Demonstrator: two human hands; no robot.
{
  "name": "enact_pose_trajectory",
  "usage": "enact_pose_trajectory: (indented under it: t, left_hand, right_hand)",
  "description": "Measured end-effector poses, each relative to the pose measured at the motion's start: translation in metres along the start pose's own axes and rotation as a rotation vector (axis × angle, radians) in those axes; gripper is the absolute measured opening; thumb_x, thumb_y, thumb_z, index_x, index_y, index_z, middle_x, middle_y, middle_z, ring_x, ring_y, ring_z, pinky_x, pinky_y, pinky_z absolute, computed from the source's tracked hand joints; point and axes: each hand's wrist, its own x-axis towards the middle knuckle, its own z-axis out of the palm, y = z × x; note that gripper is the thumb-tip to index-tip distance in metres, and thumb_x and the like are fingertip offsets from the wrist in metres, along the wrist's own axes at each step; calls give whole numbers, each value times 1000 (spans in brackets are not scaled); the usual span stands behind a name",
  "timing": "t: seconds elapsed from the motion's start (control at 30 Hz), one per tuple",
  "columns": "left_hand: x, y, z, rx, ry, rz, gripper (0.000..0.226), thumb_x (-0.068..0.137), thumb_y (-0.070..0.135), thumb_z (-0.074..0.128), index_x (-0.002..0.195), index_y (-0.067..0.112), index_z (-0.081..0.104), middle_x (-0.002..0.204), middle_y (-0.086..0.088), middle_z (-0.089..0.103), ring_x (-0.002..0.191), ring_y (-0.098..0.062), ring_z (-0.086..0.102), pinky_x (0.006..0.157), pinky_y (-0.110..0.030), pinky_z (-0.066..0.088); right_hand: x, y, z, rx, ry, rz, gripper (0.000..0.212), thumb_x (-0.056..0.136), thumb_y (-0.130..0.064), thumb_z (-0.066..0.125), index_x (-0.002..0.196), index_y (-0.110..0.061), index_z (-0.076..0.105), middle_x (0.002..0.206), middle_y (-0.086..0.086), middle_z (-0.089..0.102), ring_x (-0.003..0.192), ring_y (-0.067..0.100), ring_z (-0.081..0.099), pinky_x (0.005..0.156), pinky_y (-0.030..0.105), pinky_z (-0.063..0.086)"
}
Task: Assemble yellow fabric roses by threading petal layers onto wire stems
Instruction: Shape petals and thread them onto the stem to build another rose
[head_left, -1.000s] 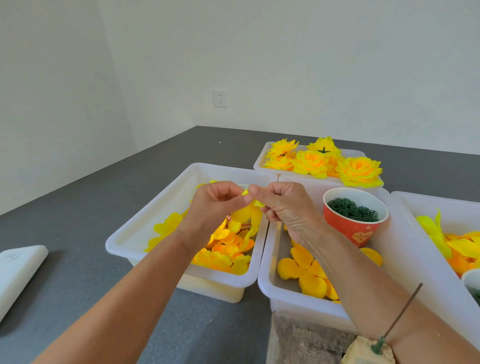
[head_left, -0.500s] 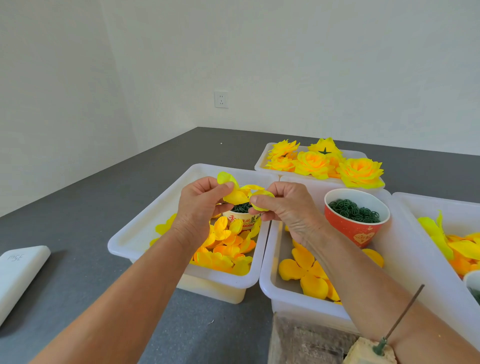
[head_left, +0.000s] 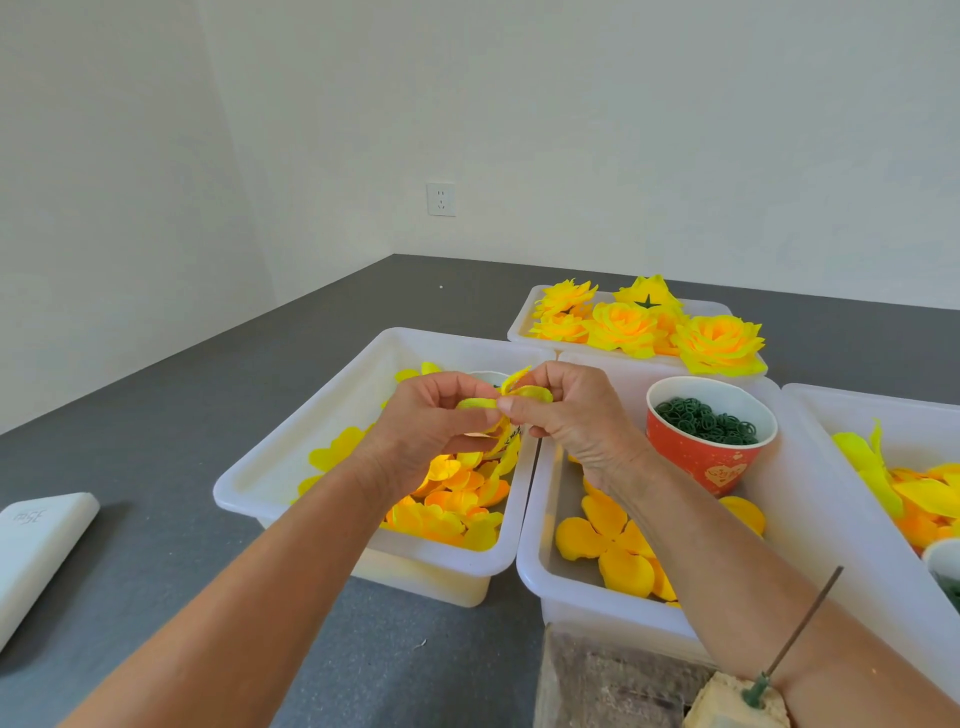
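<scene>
1. While both hands meet above the left petal tub, the petal layer is pinched between them: left hand grip closed on it with thumb and forefinger, right hand grip likewise pinching its other side. Neither grip is spread; the remaining fingers curl under.
2. Layer is held in the air, just above the far end of that tub and clear of the loose petals in it. Judgement: held up and between both grips so the layers can be separated or the centre hole found before threading.
3. Wire stem stands tilted in a foam block, nearest the camera and well right of the tub, under the right forearm. Judgement: fixed there so both hands stay free; nothing is threaded on it yet.
4. Just right of the tub, touching it, a second tub holds flat petal pieces and a red cup of green rings. Likely supplies kept within reach.
5. Behind the tub, a tray carries finished roses.
6. All sit on the grey counter; a white block lies well left of the tub.
</scene>
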Motion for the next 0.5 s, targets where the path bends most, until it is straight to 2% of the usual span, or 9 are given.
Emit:
enact_pose_trajectory:
  t: [0.13, 0.23, 0.5]
  left_hand:
    - [3, -2, -1, 34, 134, -15, 14, 80, -7, 63, 76, 7, 64, 74, -10, 65, 66, -21, 64, 61, -28, 58]
    - [5, -1, -2, -38, 224, -38, 15, 82, -8, 62, 74, 5, 63, 73, -10, 66, 65, -20, 67, 59, -27, 58]
    - [7, -2, -5, -135, 291, -60, 16, 84, -9, 59, 73, 4, 60, 77, -15, 63, 70, -24, 64, 56, -25, 58]
  right_hand:
    - [2, 1, 0, -83, 72, 5, 20, 72, -1, 74, 67, -15, 61, 66, 6, 67, 61, 12, 61, 57, 21, 48]
    - [3, 3, 0, -87, 135, 16, 23, 69, -1, 74, 65, -18, 60, 62, 2, 66, 58, 8, 59, 55, 20, 47]
    - [4, 3, -1, -101, 204, -9, 22, 67, 0, 74, 62, -16, 59, 63, 7, 62, 60, 15, 52, 63, 33, 46]
